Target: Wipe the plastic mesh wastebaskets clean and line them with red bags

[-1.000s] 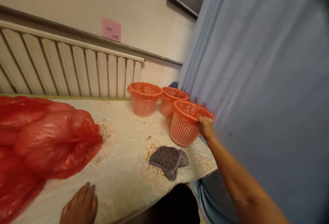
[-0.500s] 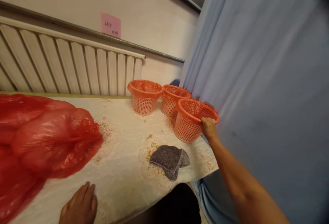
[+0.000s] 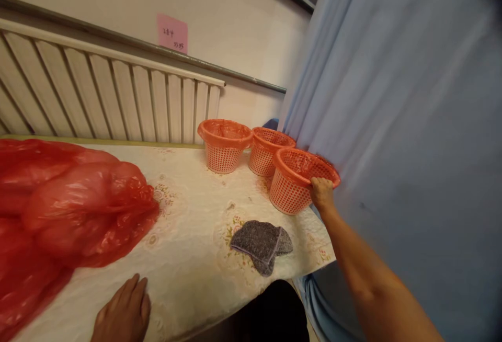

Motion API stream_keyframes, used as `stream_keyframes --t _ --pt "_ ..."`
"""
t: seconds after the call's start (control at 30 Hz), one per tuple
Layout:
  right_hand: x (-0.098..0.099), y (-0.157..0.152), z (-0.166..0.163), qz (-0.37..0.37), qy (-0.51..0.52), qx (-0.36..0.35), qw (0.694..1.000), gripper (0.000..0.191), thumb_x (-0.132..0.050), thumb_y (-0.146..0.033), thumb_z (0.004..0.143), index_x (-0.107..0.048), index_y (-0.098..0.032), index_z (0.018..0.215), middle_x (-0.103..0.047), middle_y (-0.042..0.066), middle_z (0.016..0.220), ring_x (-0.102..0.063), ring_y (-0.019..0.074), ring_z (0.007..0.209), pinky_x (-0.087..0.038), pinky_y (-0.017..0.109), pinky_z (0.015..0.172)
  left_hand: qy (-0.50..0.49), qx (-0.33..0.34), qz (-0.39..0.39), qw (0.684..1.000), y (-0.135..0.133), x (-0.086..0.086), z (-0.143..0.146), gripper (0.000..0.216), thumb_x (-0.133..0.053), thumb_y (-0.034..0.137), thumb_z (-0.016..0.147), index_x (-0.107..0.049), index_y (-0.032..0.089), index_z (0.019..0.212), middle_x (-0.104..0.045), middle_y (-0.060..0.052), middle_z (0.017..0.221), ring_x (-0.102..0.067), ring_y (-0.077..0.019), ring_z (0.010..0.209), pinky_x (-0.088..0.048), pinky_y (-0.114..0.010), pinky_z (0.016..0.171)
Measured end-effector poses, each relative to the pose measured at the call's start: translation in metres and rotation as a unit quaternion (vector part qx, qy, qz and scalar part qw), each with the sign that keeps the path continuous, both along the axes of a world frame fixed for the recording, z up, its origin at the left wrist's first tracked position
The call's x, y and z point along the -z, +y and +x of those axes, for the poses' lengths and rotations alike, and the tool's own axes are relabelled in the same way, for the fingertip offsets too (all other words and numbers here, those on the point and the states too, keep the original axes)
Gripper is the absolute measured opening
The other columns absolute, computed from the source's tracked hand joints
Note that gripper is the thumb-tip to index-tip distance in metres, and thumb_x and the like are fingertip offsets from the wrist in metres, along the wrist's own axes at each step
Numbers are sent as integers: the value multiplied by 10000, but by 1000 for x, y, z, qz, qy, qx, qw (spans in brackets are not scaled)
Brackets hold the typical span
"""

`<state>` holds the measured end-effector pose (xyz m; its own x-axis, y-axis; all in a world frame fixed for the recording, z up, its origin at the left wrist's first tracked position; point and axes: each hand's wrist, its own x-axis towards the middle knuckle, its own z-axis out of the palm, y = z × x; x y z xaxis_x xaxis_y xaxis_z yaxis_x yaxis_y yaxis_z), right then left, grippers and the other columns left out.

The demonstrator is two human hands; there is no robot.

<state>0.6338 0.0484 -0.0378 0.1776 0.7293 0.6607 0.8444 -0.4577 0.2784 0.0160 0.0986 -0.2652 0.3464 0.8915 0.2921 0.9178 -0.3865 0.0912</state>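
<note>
My right hand [image 3: 322, 193] is closed over the near rim of a perforated waste basket [image 3: 289, 194], lined with a red plastic bag and standing at the right end of the table. Behind it are two more such baskets, a middle one [image 3: 262, 160] and a left one [image 3: 223, 158], both with red liners over their rims. Flat on the tablecloth rests my left hand [image 3: 124, 308], fingers stretched out and holding nothing. A crumpled grey cloth [image 3: 261, 245] lies between my hands, in front of the baskets.
A large puffed red plastic bag [image 3: 86, 206] covers the left of the table [image 3: 192, 201]. A white radiator [image 3: 152, 104] and a pipe run along the wall behind. Blue curtain [image 3: 400, 122] hangs close on the right, beside the gripped basket. My dark-clothed leg [image 3: 274, 313] is at the front edge.
The view has shifted slightly, so everything sits a little further right. My right hand keeps its hold on the basket rim, and my left hand stays flat on the table.
</note>
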Motion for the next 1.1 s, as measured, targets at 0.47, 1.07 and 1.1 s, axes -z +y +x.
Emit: stream_keyframes --t 0.47,1.07,1.1 --pt "-16 -16 -15 -47 31 -37 998 412 -583 -247 840 -524 -166 1240 -649 114 1100 -521 255 986 -313 338 844 -24 4 -14 1000 -4 -14 4 497 -358 303 879 -578 97 1273 -510 -166 1408 -453 -316 1289 -376 -476 1018" --pt "-6 -22 -66 87 20 -160 983 460 -465 -313 868 -495 -140 1292 -580 210 1241 -546 322 1126 -427 453 906 -27 -23 -8 999 -22 -29 10 399 -396 190 905 -591 125 1246 -541 -159 1386 -471 -282 1293 -355 -442 1056" --pt "-3 -19 -74 99 29 -157 982 462 -458 -320 870 -496 -141 1294 -593 211 1219 -558 327 1100 -432 453 895 -32 -30 -3 999 -24 -29 10 394 -396 173 905 -593 129 1243 -544 -156 1383 -469 -281 1297 -350 -443 1061"
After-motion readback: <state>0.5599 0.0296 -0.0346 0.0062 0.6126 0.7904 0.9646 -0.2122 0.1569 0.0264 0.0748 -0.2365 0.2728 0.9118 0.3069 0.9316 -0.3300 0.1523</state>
